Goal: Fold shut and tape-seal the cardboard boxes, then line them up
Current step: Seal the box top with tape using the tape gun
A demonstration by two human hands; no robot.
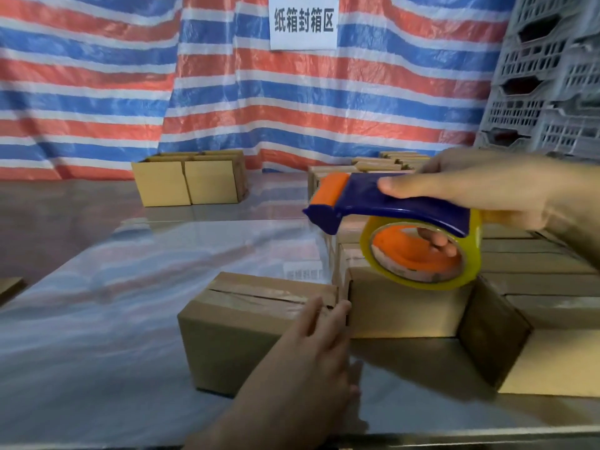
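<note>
- Striped red, white and blue tarp [97,76] hangs as the backdrop, far behind the taped box [240,332].
- Glossy table [97,303] carries the taped box near its front edge.
- Grey plastic crates [552,76] are stacked far behind and right of the box.
- A block of sealed boxes [535,274] sits packed in rows just right of it.
- The taped box lies with its long axis left to right, its right end angled slightly away. A tape strip runs along the top seam.
- Two open boxes [188,181] stand side by side well behind it, to the left.
- The right hand [487,186] clasps a blue and orange tape dispenser [389,203] in the air above and right of the box, nose pointing left, with the thumb on top.
- The left hand [318,345] lies flat, fingers extended, against the box's right end.
- A white sign [303,22] hangs high behind the box.
</note>
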